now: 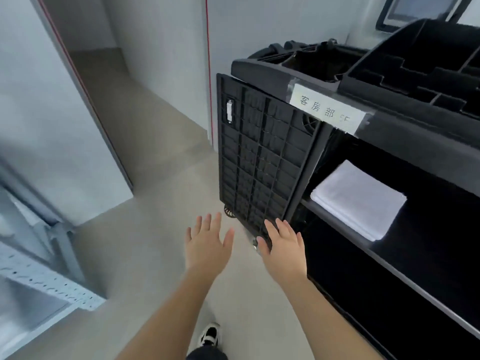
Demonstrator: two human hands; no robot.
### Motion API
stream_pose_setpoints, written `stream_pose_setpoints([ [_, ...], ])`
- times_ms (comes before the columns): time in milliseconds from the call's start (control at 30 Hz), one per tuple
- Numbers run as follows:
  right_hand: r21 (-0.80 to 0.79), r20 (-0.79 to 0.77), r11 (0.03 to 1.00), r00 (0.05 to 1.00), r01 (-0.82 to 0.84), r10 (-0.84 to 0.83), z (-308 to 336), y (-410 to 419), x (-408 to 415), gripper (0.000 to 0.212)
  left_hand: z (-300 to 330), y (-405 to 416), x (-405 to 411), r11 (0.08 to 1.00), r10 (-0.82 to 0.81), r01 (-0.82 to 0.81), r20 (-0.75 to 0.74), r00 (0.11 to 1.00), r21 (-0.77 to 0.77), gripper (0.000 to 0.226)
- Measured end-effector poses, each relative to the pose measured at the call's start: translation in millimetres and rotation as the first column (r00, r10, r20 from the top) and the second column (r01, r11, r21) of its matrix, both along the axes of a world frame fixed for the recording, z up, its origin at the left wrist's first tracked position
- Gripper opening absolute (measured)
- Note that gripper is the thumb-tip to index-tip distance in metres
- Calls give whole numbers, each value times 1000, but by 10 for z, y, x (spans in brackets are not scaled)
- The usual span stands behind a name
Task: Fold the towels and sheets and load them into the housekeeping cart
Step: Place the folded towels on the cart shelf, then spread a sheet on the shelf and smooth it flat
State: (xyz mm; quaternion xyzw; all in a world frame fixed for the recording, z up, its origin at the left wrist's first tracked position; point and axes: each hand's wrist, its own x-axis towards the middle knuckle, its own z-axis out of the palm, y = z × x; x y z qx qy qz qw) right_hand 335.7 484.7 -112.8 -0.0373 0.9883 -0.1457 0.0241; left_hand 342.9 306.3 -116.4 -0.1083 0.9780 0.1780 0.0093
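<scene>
A black housekeeping cart (389, 141) fills the right side. Its ribbed door (262, 157) stands swung open to the left. A folded white sheet (358, 198) lies on the cart's middle shelf (337, 224). My right hand (283, 245) rests with straight fingers on the door's lower corner, thumb under its edge. My left hand (207, 242) hovers open just left of the door, fingers spread, touching nothing.
A paper label (327, 110) is taped to the cart's top rim, and a black compartment tray (420, 63) sits on top. A grey wall corner (78, 152) and a perforated metal rack (44, 281) stand at left. A shoe (210, 336) shows on the beige floor.
</scene>
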Motion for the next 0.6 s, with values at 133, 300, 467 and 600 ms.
stream_pose_setpoints([
  [133, 33, 7, 976, 976, -216, 216, 17, -606, 163, 53, -35, -502, 544, 980, 201, -201, 29, 979, 2, 64],
  [300, 50, -21, 885, 886, -463, 464, 62, -1456, 454, 54, -5, -1189, 1293, 897, 441, -441, 30, 897, -27, 64],
  [467, -12, 19, 766, 765, -643, 643, 78, -2312, 923, 53, 48, -1792, 2081, 772, 636, -634, 24, 772, -44, 64],
  [600, -48, 0, 654, 655, -755, 756, 138, -2975, 1379, 52, 85, -2233, 2728, 649, 761, -760, 16, 649, -25, 64],
])
